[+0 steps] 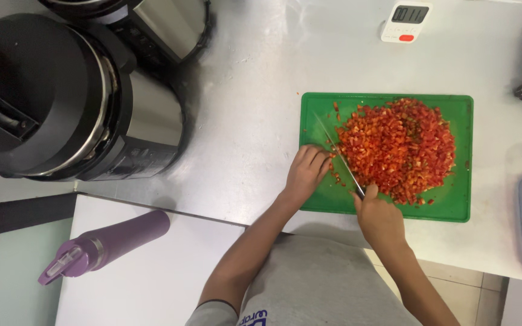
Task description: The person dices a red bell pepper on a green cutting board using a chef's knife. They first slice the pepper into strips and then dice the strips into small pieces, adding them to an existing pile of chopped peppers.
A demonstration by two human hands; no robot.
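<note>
My right hand is closed around the handle of a long steel kitchen knife, its blade lying slantwise across the left part of a green rectangular plastic cutting board. My left hand rests with fingers curled on the blade's spine near its middle, gripping nothing. Just right of the blade sits a broad heap of finely diced red pepper, covering most of the board. The board lies on a steel worktop. Well off to the left stand two black-and-steel electric cookers; a purple bottle lies on a white surface below them.
</note>
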